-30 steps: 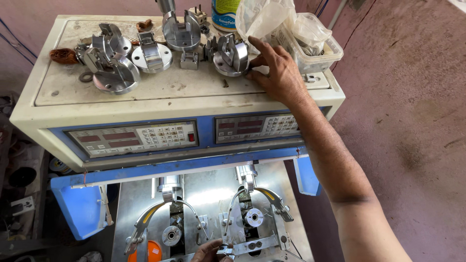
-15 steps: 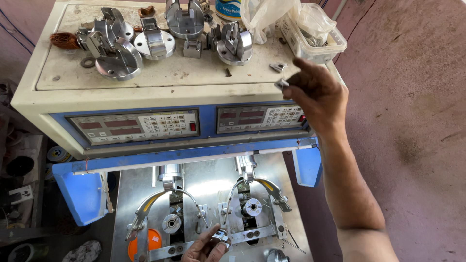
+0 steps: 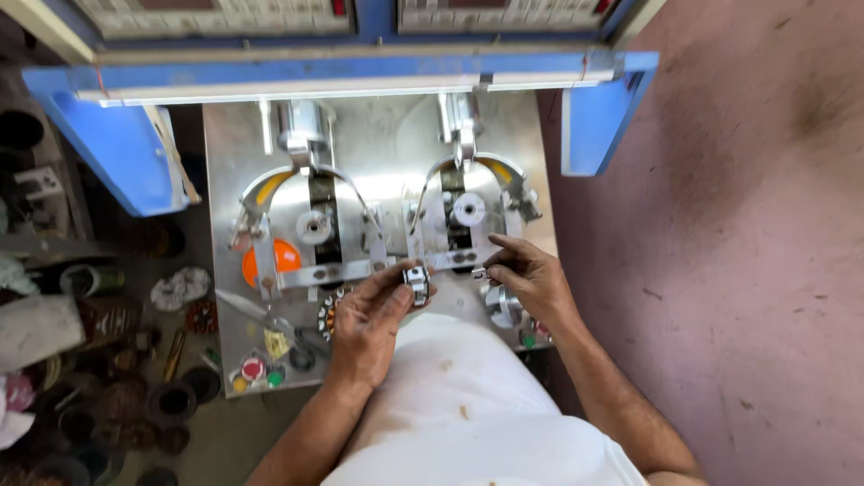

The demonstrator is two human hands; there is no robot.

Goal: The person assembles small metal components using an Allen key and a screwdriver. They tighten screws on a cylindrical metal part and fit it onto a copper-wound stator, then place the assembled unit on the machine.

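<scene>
My left hand (image 3: 371, 322) holds a small metal block-shaped part (image 3: 417, 281) between thumb and fingers, just in front of the machine's steel work plate (image 3: 387, 162). My right hand (image 3: 529, 277) is beside it, fingertips pinched on a tiny metal piece (image 3: 479, 273) near the lower bracket of the right winding head (image 3: 468, 211). The left winding head (image 3: 313, 225) with its curved arms stands untouched above my left hand. Both hands sit close together at the plate's front edge, above my white-clothed lap.
The blue frame (image 3: 360, 74) of the machine's control box overhangs the plate. An orange disc (image 3: 282, 258) and coloured push buttons (image 3: 255, 370) lie on the plate's left front. Copper coils and metal scrap (image 3: 108, 360) crowd the floor on the left. Pinkish floor (image 3: 747, 252) spreads to the right.
My right hand came down from the machine's top to the work plate beside my left hand. The view dropped from the control box top to the winding heads.
</scene>
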